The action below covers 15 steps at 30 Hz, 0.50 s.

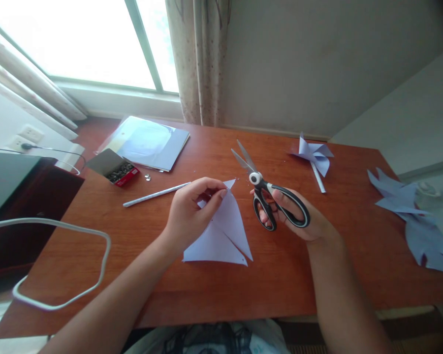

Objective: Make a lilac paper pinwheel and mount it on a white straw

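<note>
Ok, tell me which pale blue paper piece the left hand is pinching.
The folded triangle under the left hand; the finished pinwheel and the cut scraps lie untouched farther right.

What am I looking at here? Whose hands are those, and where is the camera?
There is only one picture, taken by a camera worn on a person's head, looking down, so you see that person's own two bare hands. The left hand pinches the top of a folded pale blue paper lying on a wooden desk. The right hand holds black-handled scissors, blades open and pointing away. Also on the desk: a finished paper pinwheel, a white stick, a small open box of pins, a stack of paper sheets, and cut paper scraps at the right edge.
</note>
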{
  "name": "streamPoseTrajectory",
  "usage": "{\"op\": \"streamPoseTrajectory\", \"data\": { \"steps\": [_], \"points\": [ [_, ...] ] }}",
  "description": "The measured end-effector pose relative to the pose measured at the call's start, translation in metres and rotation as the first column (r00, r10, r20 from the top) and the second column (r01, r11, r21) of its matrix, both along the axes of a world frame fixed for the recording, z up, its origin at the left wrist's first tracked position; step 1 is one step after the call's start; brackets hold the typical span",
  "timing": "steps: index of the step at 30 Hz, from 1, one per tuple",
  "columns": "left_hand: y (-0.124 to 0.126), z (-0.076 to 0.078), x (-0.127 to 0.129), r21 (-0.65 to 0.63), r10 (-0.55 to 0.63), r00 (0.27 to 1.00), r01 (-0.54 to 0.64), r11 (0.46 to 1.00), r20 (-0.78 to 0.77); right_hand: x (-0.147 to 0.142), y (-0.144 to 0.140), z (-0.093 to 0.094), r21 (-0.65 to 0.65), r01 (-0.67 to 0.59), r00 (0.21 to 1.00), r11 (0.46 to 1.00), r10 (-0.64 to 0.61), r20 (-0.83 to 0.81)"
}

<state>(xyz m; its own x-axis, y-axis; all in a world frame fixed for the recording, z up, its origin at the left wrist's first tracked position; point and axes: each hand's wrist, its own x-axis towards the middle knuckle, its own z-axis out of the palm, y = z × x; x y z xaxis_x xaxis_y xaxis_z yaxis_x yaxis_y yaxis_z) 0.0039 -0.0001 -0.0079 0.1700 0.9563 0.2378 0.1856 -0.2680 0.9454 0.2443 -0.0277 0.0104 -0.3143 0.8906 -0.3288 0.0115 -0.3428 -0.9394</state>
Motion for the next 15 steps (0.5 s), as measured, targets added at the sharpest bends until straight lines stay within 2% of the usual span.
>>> {"op": "streamPoseTrajectory", "data": {
  "steps": [2, 5, 7, 9, 11, 13, 15],
  "points": [
    [0.001, -0.003, 0.000, 0.000, -0.003, 1.000, 0.003, 1.000, -0.007, 0.001, 0.001, -0.002, 0.005, 0.018, 0.998, 1.000, -0.018, 0.064],
    [0.001, -0.007, 0.000, 0.000, -0.012, 1.000, 0.012, 1.000, -0.007, 0.006, 0.007, -0.011, 0.079, 0.102, 0.945, 0.992, -0.122, 0.303],
    [0.001, -0.008, 0.000, -0.002, -0.016, 1.000, 0.016, 1.000, -0.010, 0.010, 0.011, -0.021, 0.233, 0.135, 0.820, 0.963, -0.241, 0.520],
    [0.002, -0.010, 0.000, -0.004, -0.018, 1.000, 0.018, 1.000, -0.015, 0.016, 0.015, -0.031, 0.403, 0.070, 0.610, 0.912, -0.359, 0.707],
    [0.002, -0.011, 0.000, -0.005, -0.020, 1.000, 0.020, 1.000, -0.016, 0.021, 0.016, -0.038, 0.476, -0.031, 0.441, 0.879, -0.416, 0.796],
    [0.002, -0.011, 0.000, -0.007, -0.020, 1.000, 0.020, 1.000, -0.015, 0.025, 0.016, -0.042, 0.494, -0.097, 0.353, 0.864, -0.434, 0.829],
    [0.001, -0.012, 0.000, -0.012, -0.018, 1.000, 0.018, 1.000, -0.019, 0.027, 0.015, -0.043, 0.499, -0.131, 0.311, 0.857, -0.442, 0.841]
  ]
}}
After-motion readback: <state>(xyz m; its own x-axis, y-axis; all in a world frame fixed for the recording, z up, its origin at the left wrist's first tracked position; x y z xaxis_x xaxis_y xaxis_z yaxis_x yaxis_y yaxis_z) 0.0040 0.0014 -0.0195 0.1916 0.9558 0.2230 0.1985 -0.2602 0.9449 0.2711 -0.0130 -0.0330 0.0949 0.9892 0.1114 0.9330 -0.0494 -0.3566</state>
